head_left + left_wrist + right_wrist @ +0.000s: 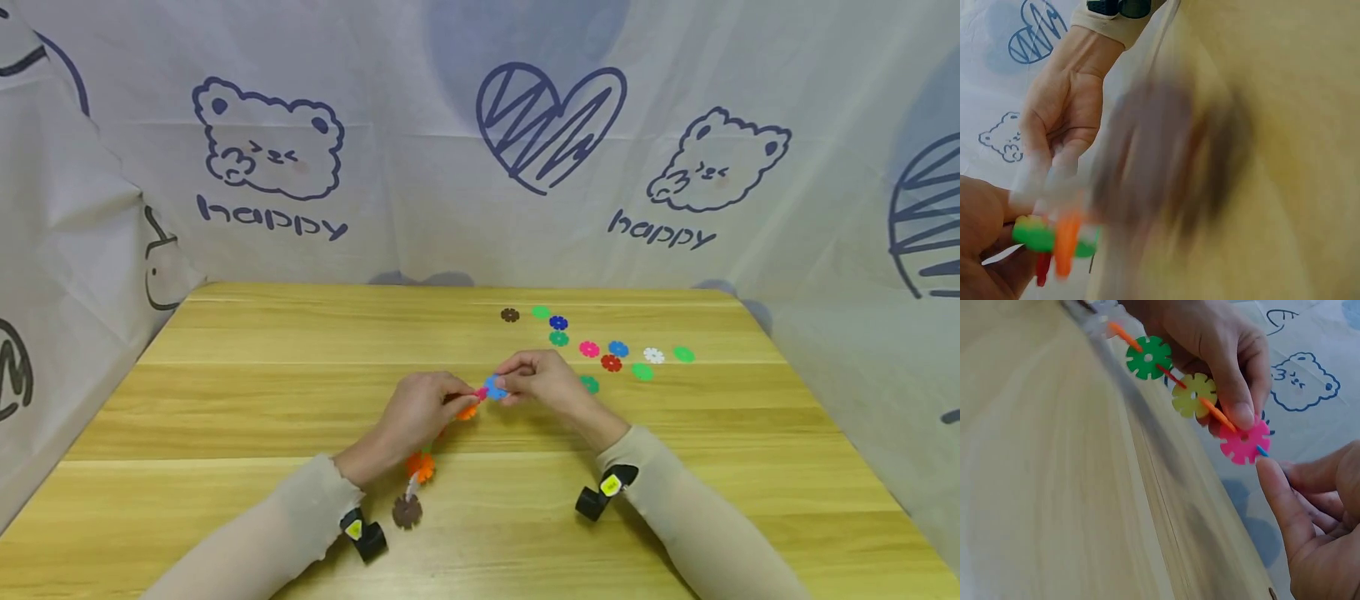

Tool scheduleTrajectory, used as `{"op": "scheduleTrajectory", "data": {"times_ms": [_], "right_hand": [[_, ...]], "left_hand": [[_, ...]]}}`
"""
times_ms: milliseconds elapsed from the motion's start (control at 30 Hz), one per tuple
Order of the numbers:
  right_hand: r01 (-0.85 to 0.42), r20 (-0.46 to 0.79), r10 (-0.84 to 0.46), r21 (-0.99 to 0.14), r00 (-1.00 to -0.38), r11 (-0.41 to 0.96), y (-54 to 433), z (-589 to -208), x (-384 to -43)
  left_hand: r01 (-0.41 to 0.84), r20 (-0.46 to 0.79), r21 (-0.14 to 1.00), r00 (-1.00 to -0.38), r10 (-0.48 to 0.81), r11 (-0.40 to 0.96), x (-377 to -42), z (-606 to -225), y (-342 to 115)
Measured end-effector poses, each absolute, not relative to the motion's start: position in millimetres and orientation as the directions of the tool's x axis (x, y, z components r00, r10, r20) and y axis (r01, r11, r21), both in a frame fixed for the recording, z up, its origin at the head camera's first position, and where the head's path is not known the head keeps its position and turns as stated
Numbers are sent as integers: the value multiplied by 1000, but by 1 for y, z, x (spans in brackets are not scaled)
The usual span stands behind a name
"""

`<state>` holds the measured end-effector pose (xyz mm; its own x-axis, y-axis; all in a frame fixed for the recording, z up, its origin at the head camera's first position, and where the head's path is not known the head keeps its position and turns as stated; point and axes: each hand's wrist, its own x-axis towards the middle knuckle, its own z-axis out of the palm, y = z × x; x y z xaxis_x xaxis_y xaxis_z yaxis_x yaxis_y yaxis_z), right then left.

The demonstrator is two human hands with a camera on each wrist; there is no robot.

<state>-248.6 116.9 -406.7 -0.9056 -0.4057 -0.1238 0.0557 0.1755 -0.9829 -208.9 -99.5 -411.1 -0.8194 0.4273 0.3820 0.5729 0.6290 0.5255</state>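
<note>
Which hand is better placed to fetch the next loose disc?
Probably the right hand, once it releases the blue notched disc: it is closer to the loose discs, while the left hand holds the disc chain.

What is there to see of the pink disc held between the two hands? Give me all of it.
The pink disc is thin, flat and round, bright pink, apparently plastic, with a small hole at its centre and notches round its rim. It is held above the table, its face towards the right wrist camera. The left hand pinches its edge. An orange disc joins it edge-on at one side; opposite, a blue disc in the right hand meets its rim.
</note>
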Motion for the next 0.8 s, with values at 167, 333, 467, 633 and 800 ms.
{"op": "scheduleTrajectory", "data": {"times_ms": [167,333,467,633,800], "right_hand": [[81,-132,-367,-985,-921,153,113,-407,-246],[98,-152,-370,-982,-916,161,109,-408,-242],[101,-154,-366,-982,-918,161,109,-410,-242],[83,-148,-375,-980,-915,184,112,-409,-246],[70,-143,-410,-980,-901,188,114,-410,-248]], "left_hand": [[565,384,528,-825,415,634,-206,-410,-98],[573,412,506,-817,403,645,-206,-412,-97],[557,391,508,-829,400,658,-206,-411,-96],[467,241,637,-876,417,614,-211,-409,-98],[262,32,799,-917,397,541,-224,-410,-109]]}}
